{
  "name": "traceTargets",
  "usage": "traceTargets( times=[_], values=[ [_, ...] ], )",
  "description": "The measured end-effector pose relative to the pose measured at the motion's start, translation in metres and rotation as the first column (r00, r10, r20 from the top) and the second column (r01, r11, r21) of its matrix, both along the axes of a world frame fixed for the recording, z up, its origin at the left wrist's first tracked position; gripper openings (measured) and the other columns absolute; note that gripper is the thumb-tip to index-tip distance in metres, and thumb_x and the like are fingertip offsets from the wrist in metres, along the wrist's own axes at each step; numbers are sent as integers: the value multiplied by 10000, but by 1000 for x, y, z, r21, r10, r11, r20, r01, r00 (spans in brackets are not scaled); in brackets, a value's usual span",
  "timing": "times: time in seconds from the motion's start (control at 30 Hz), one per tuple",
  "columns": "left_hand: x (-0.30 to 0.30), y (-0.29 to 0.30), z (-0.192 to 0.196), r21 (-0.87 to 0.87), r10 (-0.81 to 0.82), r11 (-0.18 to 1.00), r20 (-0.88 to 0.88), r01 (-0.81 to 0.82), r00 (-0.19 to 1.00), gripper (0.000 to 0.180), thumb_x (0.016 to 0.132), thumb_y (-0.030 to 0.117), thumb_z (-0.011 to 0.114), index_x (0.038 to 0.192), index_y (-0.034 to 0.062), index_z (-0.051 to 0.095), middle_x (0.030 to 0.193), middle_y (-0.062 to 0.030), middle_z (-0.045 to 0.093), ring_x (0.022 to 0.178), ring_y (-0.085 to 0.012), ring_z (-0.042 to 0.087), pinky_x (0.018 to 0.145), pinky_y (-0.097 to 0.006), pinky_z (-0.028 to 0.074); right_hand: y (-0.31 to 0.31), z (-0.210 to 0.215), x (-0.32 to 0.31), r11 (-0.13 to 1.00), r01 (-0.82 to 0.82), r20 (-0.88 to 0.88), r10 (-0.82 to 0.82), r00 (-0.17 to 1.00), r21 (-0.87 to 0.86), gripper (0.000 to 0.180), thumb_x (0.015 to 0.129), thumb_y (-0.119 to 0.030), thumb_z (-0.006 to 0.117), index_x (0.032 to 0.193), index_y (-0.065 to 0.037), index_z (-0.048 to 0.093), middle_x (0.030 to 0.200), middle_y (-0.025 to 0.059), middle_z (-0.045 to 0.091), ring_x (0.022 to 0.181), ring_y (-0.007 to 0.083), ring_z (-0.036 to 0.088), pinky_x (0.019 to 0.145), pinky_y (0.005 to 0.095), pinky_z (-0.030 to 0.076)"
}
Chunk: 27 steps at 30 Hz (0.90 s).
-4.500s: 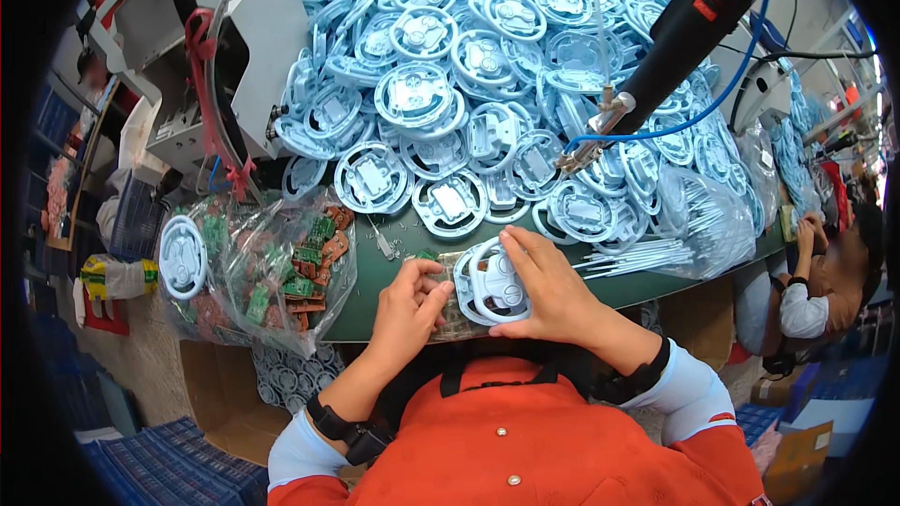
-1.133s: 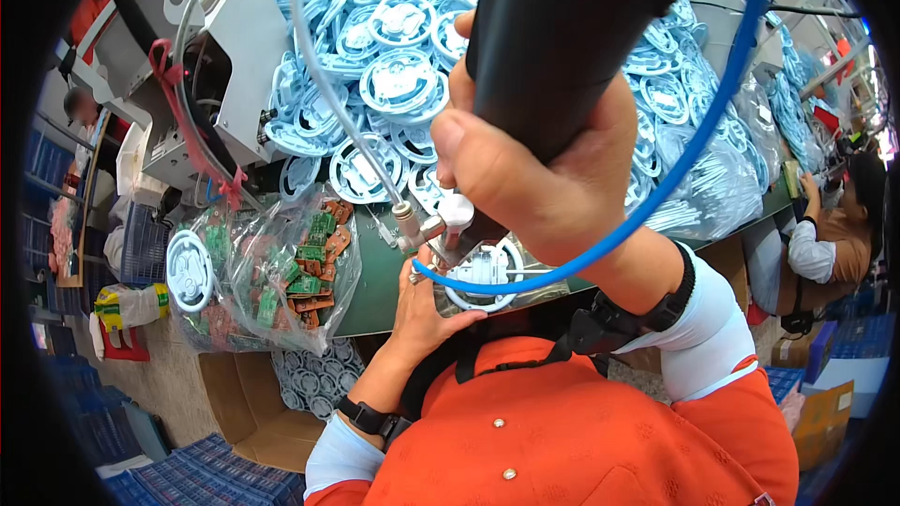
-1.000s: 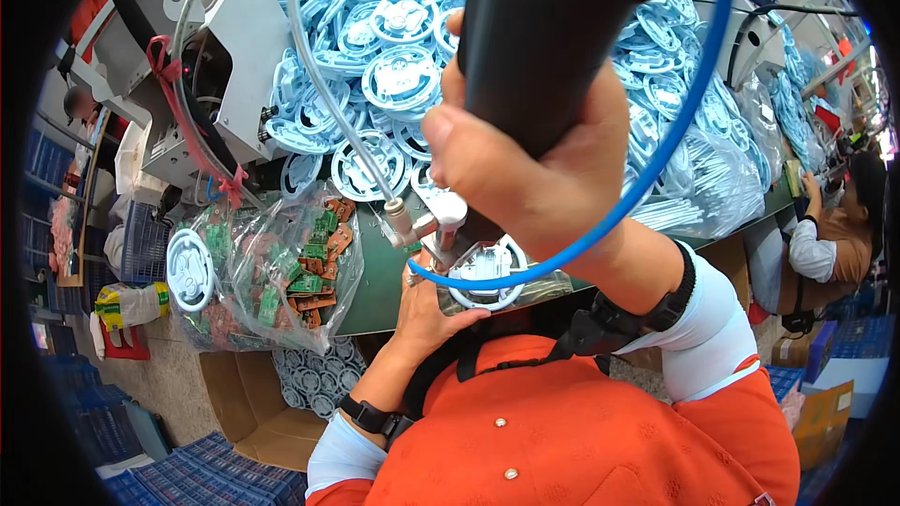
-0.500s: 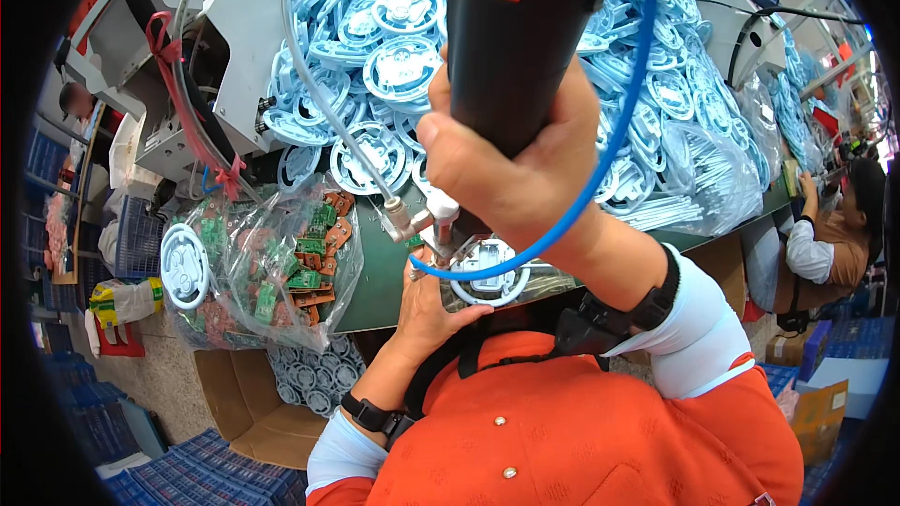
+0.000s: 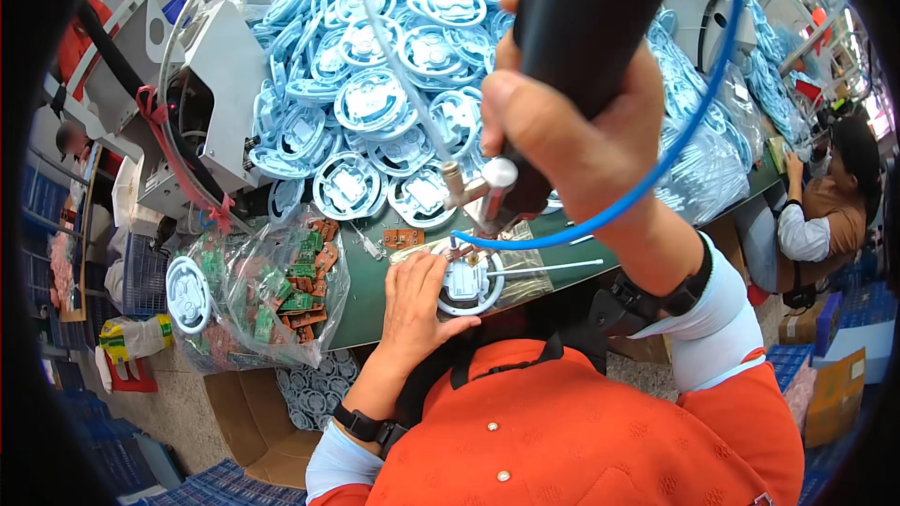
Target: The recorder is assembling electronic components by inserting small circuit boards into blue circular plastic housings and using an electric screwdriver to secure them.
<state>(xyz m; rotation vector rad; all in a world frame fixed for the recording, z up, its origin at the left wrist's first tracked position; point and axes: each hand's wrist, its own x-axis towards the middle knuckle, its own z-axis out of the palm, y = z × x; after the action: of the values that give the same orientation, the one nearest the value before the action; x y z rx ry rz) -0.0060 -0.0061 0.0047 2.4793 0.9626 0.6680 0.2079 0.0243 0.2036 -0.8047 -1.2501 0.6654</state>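
Observation:
My right hand [image 5: 581, 126] is wrapped round the thick black body of a power screwdriver [image 5: 600, 28], held upright over the table. A blue hose [image 5: 647, 178] and a clear tube run to the metal fitting [image 5: 487, 192] at its lower end. Just below that fitting lies a round light-blue plastic housing [image 5: 469, 305] with a thin white rod [image 5: 553, 268] across it, pointing right. My left hand [image 5: 412, 305] grips the housing's left side, thumb along the near rim and fingers over the far left. The screwdriver's tip is partly hidden by the fitting.
Light-blue housings [image 5: 375, 98] are heaped at the back. A clear bag of green and brown circuit boards [image 5: 300, 290] lies left, below a grey machine [image 5: 206, 84]. One brown board [image 5: 403, 239] sits beyond my left hand. Bagged white rods [image 5: 712, 173] and a co-worker [image 5: 825, 206] are right.
The screwdriver and my right hand have shifted right in the view, uncovering more of the housing and its rod. My left fingers have come from under the fitting onto the housing's left side.

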Motion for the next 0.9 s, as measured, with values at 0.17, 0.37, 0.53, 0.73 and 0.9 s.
traceTargets(
  times=[0.17, 0.37, 0.53, 0.73, 0.9],
  values=[
    [7, 6, 2, 16, -35, 999, 14, 35, 999, 925, 494, 309, 954, 1266, 0, 547, 1250, -158, 567, 1236, -381, 481, 1082, -532, 332, 2, -16, 0, 998, 65, 129, -67, 989, 22, 422, 843, 47, 649, 1239, 41, 504, 802, 64, 603, 630, 120, 623, 569, 278, 532],
    [8, 9, 6, -1, -43, 999, 24, 43, 999, 867, 477, 288, 956, 1205, -1, 583, 1203, -157, 580, 1201, -387, 496, 1064, -526, 352, 5, -19, -1, 997, 73, 114, -70, 991, -26, 424, 827, 44, 667, 1218, 41, 503, 813, 57, 602, 629, 113, 616, 570, 272, 534],
    [9, 9, 7, -3, -43, 999, 55, 43, 998, 832, 453, 263, 955, 1160, 2, 605, 1200, -160, 558, 1220, -388, 494, 1042, -525, 370, 6, -22, 0, 994, 100, 97, -95, 991, -50, 364, 809, 26, 688, 1135, 23, 527, 823, 40, 610, 657, 98, 610, 591, 259, 520],
    [10, 10, 6, -16, -36, 999, 62, 38, 997, 839, 455, 260, 955, 1166, -9, 600, 1214, -167, 549, 1214, -391, 496, 1046, -519, 365, 11, -21, -11, 997, -16, 15, 17, 1000, -81, 419, 745, -52, 691, 1130, -48, 525, 724, -16, 489, 594, 86, 452, 549, 254, 407],
    [11, 15, -18, 16, 42, 999, 92, -43, 995, 936, 487, 273, 951, 1284, -14, 551, 1255, -183, 538, 1221, -399, 491, 1056, -512, 351, 8, 16, -7, 979, 27, 89, -46, 995, 204, 169, 716, 10, 683, 770, -48, 534, 608, -31, 487, 512, 55, 476, 479, 249, 405]
  ],
)
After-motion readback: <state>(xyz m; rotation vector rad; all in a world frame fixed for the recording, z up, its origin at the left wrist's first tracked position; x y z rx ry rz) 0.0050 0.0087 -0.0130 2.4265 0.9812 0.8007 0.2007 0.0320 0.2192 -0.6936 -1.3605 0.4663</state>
